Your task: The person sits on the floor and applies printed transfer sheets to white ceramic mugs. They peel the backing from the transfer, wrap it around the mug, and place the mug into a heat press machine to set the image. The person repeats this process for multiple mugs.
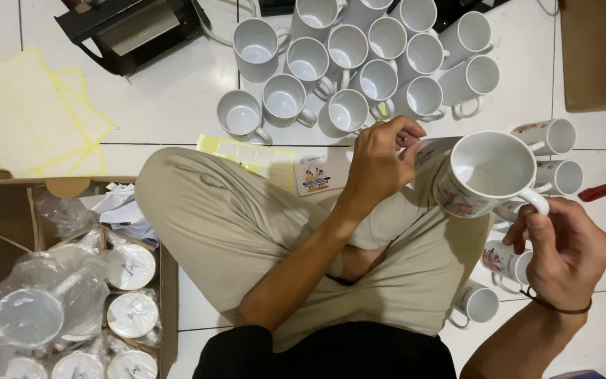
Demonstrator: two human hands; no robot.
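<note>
White ceramic mug with a printed wrap [485, 175], right of frame centre, hangs by its handle from the pinching right hand [566, 256] while the left hand [380, 161], fingers curled, picks at its side; best kept steady, peeled slowly.

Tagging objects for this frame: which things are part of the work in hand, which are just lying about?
In hand:
printed mug, handle gripped by right hand
left hand at its side
printed mugs alongside
blank white mugs

Lying about:
red cutter
yellow sheets
cardboard box of wrapped mugs
black machine
</note>
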